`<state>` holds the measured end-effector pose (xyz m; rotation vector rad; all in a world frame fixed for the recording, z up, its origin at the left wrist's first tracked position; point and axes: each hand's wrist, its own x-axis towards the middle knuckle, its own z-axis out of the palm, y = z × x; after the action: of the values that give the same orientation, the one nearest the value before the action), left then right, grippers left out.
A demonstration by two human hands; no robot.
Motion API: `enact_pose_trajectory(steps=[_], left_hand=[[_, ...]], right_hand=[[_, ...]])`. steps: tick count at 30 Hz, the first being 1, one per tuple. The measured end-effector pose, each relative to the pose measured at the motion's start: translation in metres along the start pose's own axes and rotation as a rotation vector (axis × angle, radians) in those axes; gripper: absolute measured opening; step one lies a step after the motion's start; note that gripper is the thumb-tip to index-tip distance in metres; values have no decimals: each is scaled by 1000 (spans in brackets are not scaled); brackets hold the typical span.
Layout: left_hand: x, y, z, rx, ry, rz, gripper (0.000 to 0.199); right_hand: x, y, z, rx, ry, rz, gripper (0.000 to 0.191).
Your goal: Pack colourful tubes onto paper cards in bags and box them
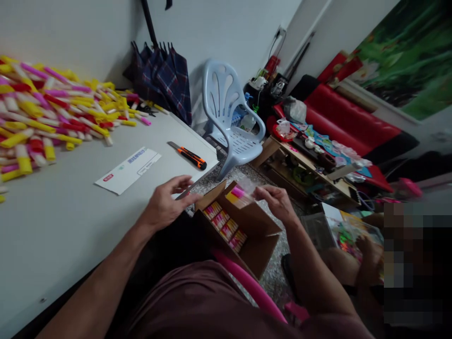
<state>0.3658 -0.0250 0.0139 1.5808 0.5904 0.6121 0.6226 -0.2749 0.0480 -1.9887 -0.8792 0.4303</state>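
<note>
Right hand (274, 201): fingertips pinch a clear plastic packet of pink and yellow tubes (240, 195) above an open cardboard box (261, 220) | Left hand (169, 200): bare, fingers parted, near the box flap | Box: holds similar packets (226, 224) in a row | Table (81, 235): orange-and-black utility knife (189, 155), white printed envelope (127, 170), heaped coloured tubes (67, 110)

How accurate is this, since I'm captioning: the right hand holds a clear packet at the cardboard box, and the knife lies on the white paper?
Not quite: the head view shows the knife beside the white paper, directly on the table. The right hand does hold a clear packet at the cardboard box.
</note>
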Motion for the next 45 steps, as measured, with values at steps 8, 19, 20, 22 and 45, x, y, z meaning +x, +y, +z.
enact_pose_trajectory(steps=[8,19,20,22,45], left_hand=[[2,21,17,-326,-468,-220,59],[-73,-2,-52,-544,-99,-399,52],[-81,-6,-55,-599,-92,-383,53],[-97,-18,-59,-678,-36,-358,49],[-121,-37,-38,-790,678,-241,50]], right_hand=[[16,-108,62,391,-121,-51,42],[29,-112,185,576,-623,147,43],[32,-115,189,606,-587,139,42],[38,-118,196,679,-497,130,42],[27,-129,296,819,-368,219,45]])
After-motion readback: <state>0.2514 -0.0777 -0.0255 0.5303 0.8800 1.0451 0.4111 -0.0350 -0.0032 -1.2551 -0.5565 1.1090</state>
